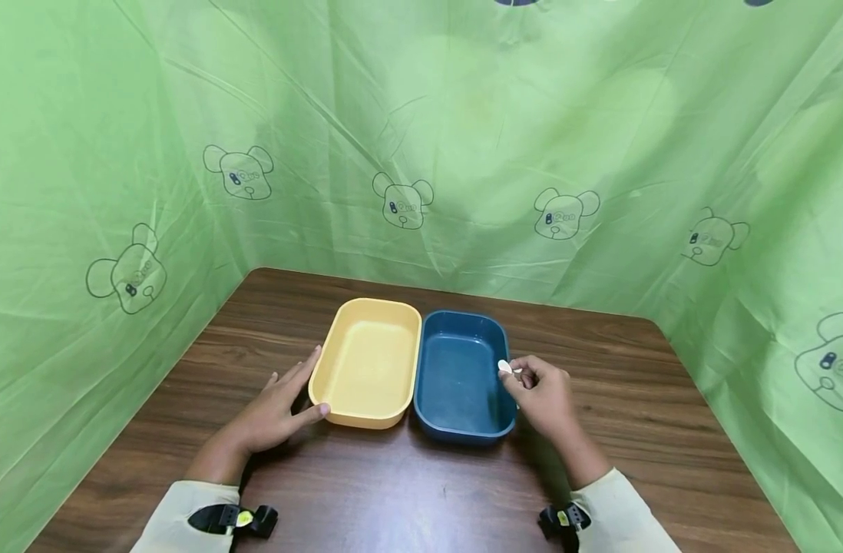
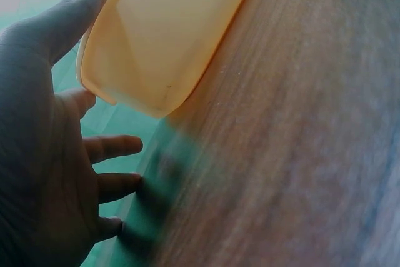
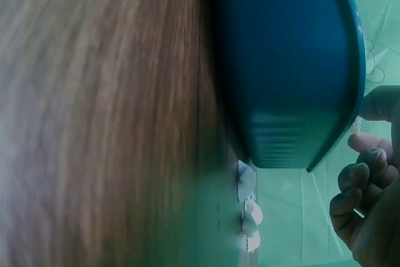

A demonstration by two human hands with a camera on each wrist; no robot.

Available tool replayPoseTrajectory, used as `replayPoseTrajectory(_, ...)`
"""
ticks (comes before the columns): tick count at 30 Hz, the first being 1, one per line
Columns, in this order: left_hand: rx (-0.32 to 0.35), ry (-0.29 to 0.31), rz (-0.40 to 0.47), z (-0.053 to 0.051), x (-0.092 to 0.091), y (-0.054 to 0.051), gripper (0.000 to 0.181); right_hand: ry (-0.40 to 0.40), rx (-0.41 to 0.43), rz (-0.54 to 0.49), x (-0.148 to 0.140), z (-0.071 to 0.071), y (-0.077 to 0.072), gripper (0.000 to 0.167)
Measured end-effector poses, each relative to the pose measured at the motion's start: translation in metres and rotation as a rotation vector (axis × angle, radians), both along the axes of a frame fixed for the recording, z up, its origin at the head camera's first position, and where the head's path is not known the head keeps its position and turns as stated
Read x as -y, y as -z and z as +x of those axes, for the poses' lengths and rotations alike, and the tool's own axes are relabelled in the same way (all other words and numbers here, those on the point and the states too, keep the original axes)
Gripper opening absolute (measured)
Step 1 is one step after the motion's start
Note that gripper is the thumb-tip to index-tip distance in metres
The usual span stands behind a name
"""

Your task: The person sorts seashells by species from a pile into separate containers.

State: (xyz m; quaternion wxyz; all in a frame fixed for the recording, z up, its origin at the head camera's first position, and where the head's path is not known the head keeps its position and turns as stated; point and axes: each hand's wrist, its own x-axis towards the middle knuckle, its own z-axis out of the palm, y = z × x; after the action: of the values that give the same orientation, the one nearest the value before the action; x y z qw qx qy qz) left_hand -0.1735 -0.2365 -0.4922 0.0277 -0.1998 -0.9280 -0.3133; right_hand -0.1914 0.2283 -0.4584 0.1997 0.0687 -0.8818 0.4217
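A yellow tray [image 1: 369, 369] and a blue tray [image 1: 463, 376] stand side by side on the table. My left hand [image 1: 276, 411] rests at the yellow tray's near left corner, thumb and index finger touching its rim, the other fingers spread and fairly straight. My right hand [image 1: 546, 395] is at the blue tray's right rim and pinches a small white shell [image 1: 504, 366] between thumb and index finger; its remaining fingers are curled. In the right wrist view several pale ribbed shells [image 3: 247, 182] lie on the table past the blue tray; the right hand hides them in the head view.
The brown wooden table [image 1: 408, 491] extends around both trays. Green cloth [image 1: 463, 115] printed with bear faces hangs behind it and at both sides. Each wrist wears a dark strap [image 1: 231, 518] with a small camera.
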Motion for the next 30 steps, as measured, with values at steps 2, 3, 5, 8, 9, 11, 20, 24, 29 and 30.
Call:
replayPoseTrajectory(2, 0.001, 0.0, -0.002, 0.001, 0.0, 0.0, 0.099, -0.004, -0.023, 0.004, 0.003, 0.0, 0.001, 0.01)
replayPoseTrajectory(3, 0.002, -0.001, -0.003, 0.001, 0.0, 0.0, 0.099, -0.004, -0.034, 0.006, 0.005, 0.0, 0.002, 0.01)
replayPoseTrajectory(5, 0.001, -0.003, -0.002, 0.001, 0.0, -0.001, 0.098, -0.005, -0.053, 0.018, 0.008, -0.001, 0.002, 0.011)
replayPoseTrajectory(8, 0.0, -0.004, 0.001, 0.001, -0.001, -0.002, 0.098, -0.005, -0.067, 0.034, 0.011, -0.002, 0.002, 0.013)
replayPoseTrajectory(9, 0.0, -0.003, 0.002, 0.001, -0.001, -0.002, 0.098, -0.003, -0.061, 0.033, 0.011, -0.002, 0.002, 0.013)
replayPoseTrajectory(11, -0.001, 0.0, 0.0, 0.0, -0.001, -0.002, 0.098, -0.002, -0.054, 0.022, 0.011, -0.002, 0.001, 0.013)
replayPoseTrajectory(20, 0.001, -0.003, 0.003, -0.001, -0.001, -0.003, 0.098, 0.016, -0.075, -0.085, 0.006, -0.004, 0.0, 0.01)
replayPoseTrajectory(24, 0.003, -0.002, 0.001, 0.0, -0.001, -0.003, 0.098, 0.037, -0.014, -0.154, 0.002, -0.006, 0.001, 0.009)
replayPoseTrajectory(29, 0.006, -0.003, -0.001, 0.0, -0.001, -0.002, 0.099, 0.07, 0.067, -0.238, -0.002, -0.008, 0.001, 0.009)
replayPoseTrajectory(30, 0.007, -0.004, -0.001, 0.0, -0.001, -0.002, 0.099, 0.081, 0.074, -0.245, -0.003, -0.009, 0.001, 0.009)
